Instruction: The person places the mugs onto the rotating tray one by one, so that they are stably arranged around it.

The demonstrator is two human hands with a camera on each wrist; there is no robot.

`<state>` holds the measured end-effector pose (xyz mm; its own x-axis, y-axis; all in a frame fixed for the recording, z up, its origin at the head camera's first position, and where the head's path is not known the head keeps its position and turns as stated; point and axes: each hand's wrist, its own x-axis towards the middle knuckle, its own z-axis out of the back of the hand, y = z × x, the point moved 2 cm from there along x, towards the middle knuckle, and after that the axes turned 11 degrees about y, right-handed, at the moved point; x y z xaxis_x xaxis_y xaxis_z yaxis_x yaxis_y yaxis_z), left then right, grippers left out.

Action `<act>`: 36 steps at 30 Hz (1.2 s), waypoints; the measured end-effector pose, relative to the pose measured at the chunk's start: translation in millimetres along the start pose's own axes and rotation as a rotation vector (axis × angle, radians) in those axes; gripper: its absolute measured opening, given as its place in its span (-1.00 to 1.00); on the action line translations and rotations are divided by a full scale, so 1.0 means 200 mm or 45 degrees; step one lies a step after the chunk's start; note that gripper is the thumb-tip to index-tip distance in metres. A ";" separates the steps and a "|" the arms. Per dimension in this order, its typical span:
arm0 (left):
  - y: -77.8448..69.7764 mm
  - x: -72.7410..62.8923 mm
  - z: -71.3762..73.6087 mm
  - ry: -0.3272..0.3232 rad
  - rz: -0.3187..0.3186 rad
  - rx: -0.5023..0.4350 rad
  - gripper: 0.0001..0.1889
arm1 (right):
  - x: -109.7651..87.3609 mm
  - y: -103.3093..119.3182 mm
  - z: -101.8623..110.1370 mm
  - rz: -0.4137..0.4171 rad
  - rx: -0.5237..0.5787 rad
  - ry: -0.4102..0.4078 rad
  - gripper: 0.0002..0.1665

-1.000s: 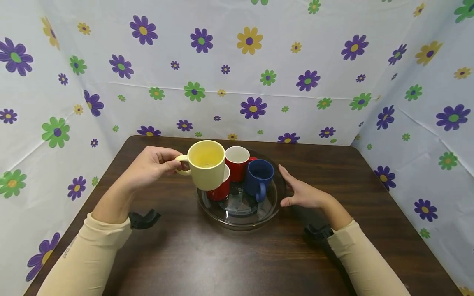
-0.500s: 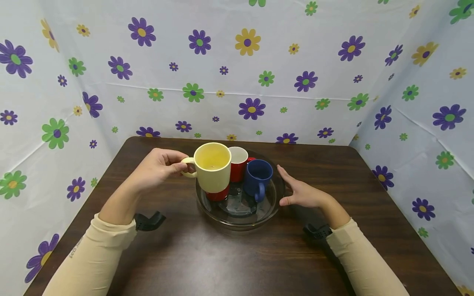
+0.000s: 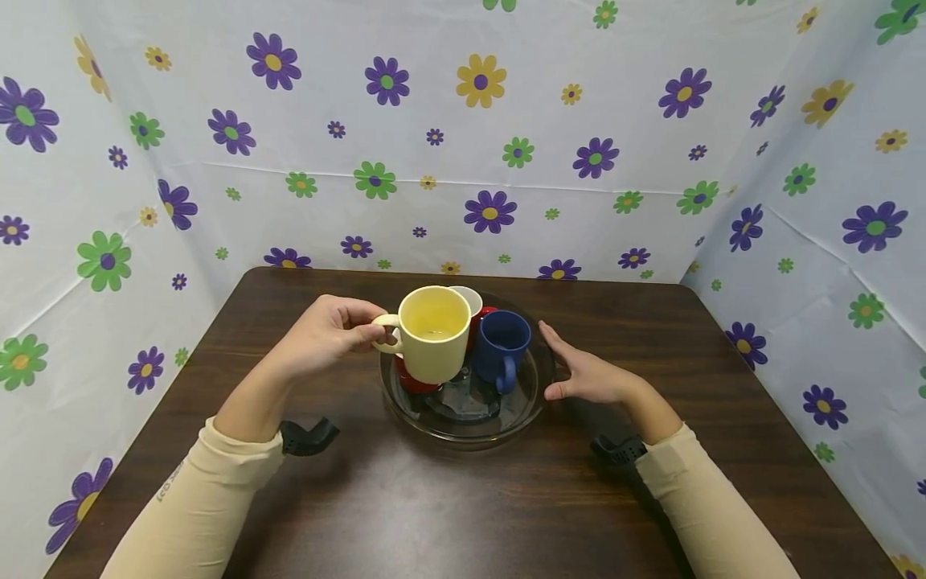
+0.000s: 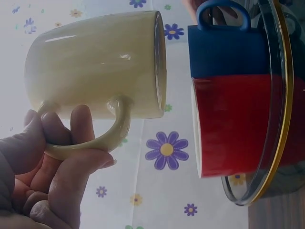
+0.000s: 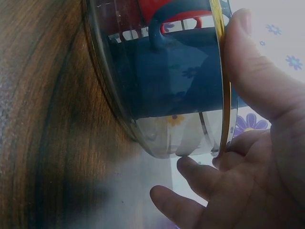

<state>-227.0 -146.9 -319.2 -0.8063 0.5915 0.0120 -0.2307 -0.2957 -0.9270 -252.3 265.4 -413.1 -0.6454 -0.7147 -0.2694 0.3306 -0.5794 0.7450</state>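
Note:
My left hand [image 3: 338, 336] pinches the handle of a pale yellow mug [image 3: 436, 354], held upright over the left part of a clear glass bowl [image 3: 463, 439]. In the left wrist view the yellow mug [image 4: 95, 67] is above the rims of a red mug [image 4: 233, 126] and a blue mug [image 4: 228, 52]. Two red mugs with white insides stand in the bowl, one front left [image 3: 414, 379] and one behind [image 3: 470, 297], both partly hidden by the yellow one. At the bowl's right side stands the blue mug [image 3: 499, 354]. My right hand [image 3: 589, 376], fingers spread, rests against the bowl's right rim.
A dark wooden table [image 3: 463, 515] carries the bowl. Flower-printed white sheets [image 3: 434, 121] enclose the table at the back and both sides. The bowl's rim has a gold edge [image 5: 226, 109] in the right wrist view.
My left hand has moved the yellow mug right and slightly down in the head view, farther over the bowl, so it covers more of the back red mug. The right hand stays at the rim.

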 end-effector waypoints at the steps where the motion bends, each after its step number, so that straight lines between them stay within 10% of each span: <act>1: 0.00 0.00 -0.01 0.001 0.002 0.007 -0.80 | 0.00 0.00 0.00 0.003 0.002 0.001 0.36; 36: 0.07 0.10 -0.25 0.066 -0.005 -0.025 -0.87 | 0.01 -0.02 -0.01 -0.019 0.045 -0.012 0.34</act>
<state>-218.4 -101.5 -350.0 -0.7758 0.6310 -0.0034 -0.2227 -0.2787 -0.9342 -254.0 265.4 -416.7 -0.6568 -0.7021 -0.2750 0.2962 -0.5756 0.7622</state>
